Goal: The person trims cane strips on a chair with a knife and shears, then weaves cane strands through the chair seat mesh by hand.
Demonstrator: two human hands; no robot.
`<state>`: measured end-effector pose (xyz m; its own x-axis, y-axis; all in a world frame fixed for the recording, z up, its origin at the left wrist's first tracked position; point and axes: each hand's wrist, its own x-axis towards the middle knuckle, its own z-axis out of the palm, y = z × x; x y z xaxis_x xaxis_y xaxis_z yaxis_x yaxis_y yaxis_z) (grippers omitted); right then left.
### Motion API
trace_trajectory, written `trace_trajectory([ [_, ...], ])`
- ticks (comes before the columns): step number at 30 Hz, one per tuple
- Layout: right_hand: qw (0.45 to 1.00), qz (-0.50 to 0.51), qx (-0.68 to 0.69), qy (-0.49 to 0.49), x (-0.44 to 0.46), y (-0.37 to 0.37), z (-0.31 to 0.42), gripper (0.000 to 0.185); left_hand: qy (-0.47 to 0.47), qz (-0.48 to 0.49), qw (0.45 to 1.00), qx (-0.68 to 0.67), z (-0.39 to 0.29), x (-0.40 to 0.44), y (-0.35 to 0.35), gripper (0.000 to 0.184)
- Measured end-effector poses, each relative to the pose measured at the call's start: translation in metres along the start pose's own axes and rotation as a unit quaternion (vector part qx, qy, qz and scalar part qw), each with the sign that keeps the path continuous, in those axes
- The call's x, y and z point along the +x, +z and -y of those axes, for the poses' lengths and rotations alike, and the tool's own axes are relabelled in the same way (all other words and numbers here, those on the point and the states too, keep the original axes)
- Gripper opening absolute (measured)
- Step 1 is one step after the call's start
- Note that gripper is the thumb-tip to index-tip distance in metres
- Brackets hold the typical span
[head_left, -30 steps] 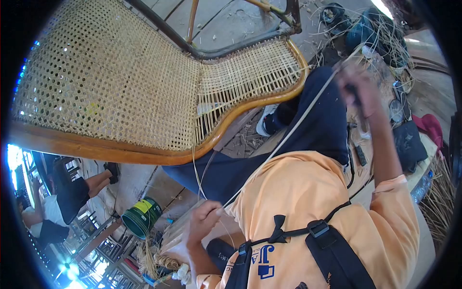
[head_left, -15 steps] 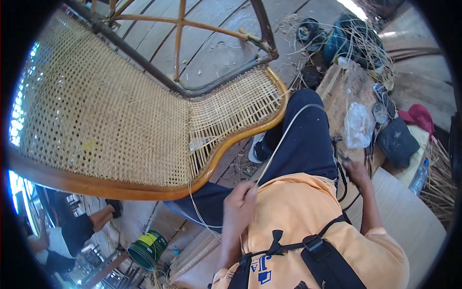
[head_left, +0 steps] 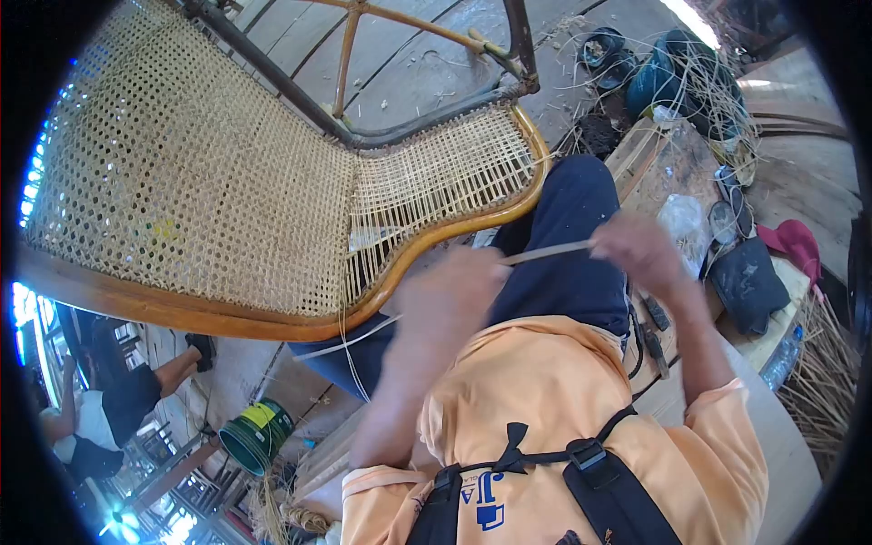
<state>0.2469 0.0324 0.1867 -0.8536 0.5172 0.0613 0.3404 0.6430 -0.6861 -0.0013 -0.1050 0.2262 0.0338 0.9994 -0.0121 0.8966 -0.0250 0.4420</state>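
My left hand (head_left: pixel 454 289), somewhat blurred, is closed around a thin, pale cane strip (head_left: pixel 547 252) above my lap. The strip stretches taut to my right hand (head_left: pixel 638 250), whose fingers are pinched on its other part. A loose length of the strip trails left from my left hand. Left of my knees stands a chair with a woven cane panel (head_left: pixel 227 182) and a varnished wooden frame (head_left: pixel 436 238). Its narrower section (head_left: pixel 436 177) has mostly parallel strands with open gaps near the frame. Loose strands hang from the frame's lower edge.
At right, a wooden bench (head_left: pixel 668 168) bears a clear plastic bag (head_left: pixel 683 222), a dark pouch (head_left: pixel 748 286) and a red cap (head_left: pixel 792 245). Tangled cane strips (head_left: pixel 704 86) lie beyond. A green bucket (head_left: pixel 256 436) and another person (head_left: pixel 109 409) are at lower left.
My right hand has left the tools on the bench and come over my lap to grip the strip. My left hand has risen slightly, and the strip now runs straight between both hands.
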Motion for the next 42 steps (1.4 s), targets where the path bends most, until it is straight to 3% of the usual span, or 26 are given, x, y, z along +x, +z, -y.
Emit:
trace_trajectory([
  [1,0.998,-0.04,0.041,-0.031,0.004,-0.014,-0.015,0.017,0.002,-0.059,0.998,0.026,0.025,-0.012,0.0,0.017],
  [3,0.996,0.023,-0.042,0.073,0.022,-0.082,0.005,0.012,-0.218,-0.076,0.971,-0.065,0.053,-0.033,-0.011,0.018],
  [5,0.996,-0.008,-0.021,0.084,0.018,-0.126,-0.013,0.013,-0.295,-0.113,0.944,-0.094,0.074,-0.051,-0.015,0.016],
  [7,0.983,-0.09,-0.13,-0.091,0.019,-0.166,-0.026,0.018,-0.339,-0.15,0.919,-0.13,0.081,-0.057,-0.01,0.017],
  [10,0.897,-0.099,-0.427,-0.05,0.028,-0.224,-0.051,0.021,-0.375,-0.162,0.898,-0.163,0.072,-0.048,0.0,0.019],
  [13,0.871,-0.146,-0.468,-0.027,0.05,-0.231,-0.112,0.025,-0.341,-0.108,0.919,-0.164,0.041,-0.009,0.02,0.026],
  [14,0.885,-0.139,-0.444,0.025,0.06,-0.197,-0.121,0.026,-0.302,-0.108,0.93,-0.178,0.032,0.001,0.041,0.024],
  [15,0.895,-0.133,-0.42,0.074,0.077,-0.162,-0.122,0.026,-0.279,-0.024,0.937,-0.21,0.019,0.014,0.049,0.019],
  [16,0.96,-0.065,-0.267,-0.053,0.09,-0.111,-0.065,0.029,-0.214,-0.019,0.959,-0.184,0.006,0.023,0.064,0.02],
  [17,0.996,0.002,0.006,-0.085,0.084,-0.062,-0.052,0.033,-0.146,-0.046,0.962,-0.226,-0.002,0.027,0.079,0.017],
  [18,0.961,0.095,-0.203,-0.16,0.085,-0.027,-0.022,0.034,-0.132,-0.025,0.961,-0.242,-0.01,0.033,0.081,0.016],
  [19,0.971,0.173,-0.091,-0.138,0.086,-0.003,-0.002,0.032,-0.135,-0.016,0.962,-0.237,-0.008,0.032,0.08,0.015],
  [21,0.945,0.318,-0.048,0.064,0.087,0.025,0.01,0.028,-0.149,0.0,0.962,-0.228,0.0,0.028,0.078,0.014],
  [25,0.967,0.251,-0.031,0.035,0.068,0.06,-0.026,0.022,-0.225,0.01,0.963,-0.146,0.025,-0.001,0.089,0.013],
  [27,0.979,0.203,-0.019,0.02,0.069,0.072,-0.021,0.019,-0.213,0.01,0.962,-0.168,0.021,0.003,0.098,0.013],
  [28,0.975,0.214,0.042,0.036,0.074,0.078,-0.015,0.015,-0.205,0.01,0.961,-0.184,0.018,0.006,0.102,0.013],
  [32,0.972,0.224,0.064,0.031,0.088,0.084,-0.032,0.012,-0.241,-0.013,0.956,-0.169,0.031,0.012,0.1,0.015],
  [34,0.987,0.136,-0.076,0.05,0.103,0.072,-0.069,0.011,-0.247,-0.045,0.953,-0.171,0.046,0.011,0.106,0.015],
  [35,0.991,0.083,-0.075,0.071,0.109,0.075,-0.117,0.011,-0.288,-0.007,0.942,-0.174,0.052,0.015,0.1,0.015],
  [36,0.991,0.047,-0.064,0.104,0.115,0.069,-0.149,0.012,-0.28,-0.03,0.945,-0.165,0.056,0.017,0.1,0.015],
  [37,0.982,0.078,-0.057,0.16,0.125,0.055,-0.161,0.016,-0.271,-0.034,0.946,-0.174,0.061,0.023,0.102,0.015],
  [38,0.988,0.09,-0.014,0.122,0.125,0.057,-0.189,0.021,-0.267,-0.038,0.946,-0.182,0.066,0.027,0.106,0.015],
  [42,0.948,0.243,0.07,0.195,0.134,0.067,-0.218,0.031,-0.214,-0.023,0.96,-0.18,0.066,0.071,0.13,0.015],
])
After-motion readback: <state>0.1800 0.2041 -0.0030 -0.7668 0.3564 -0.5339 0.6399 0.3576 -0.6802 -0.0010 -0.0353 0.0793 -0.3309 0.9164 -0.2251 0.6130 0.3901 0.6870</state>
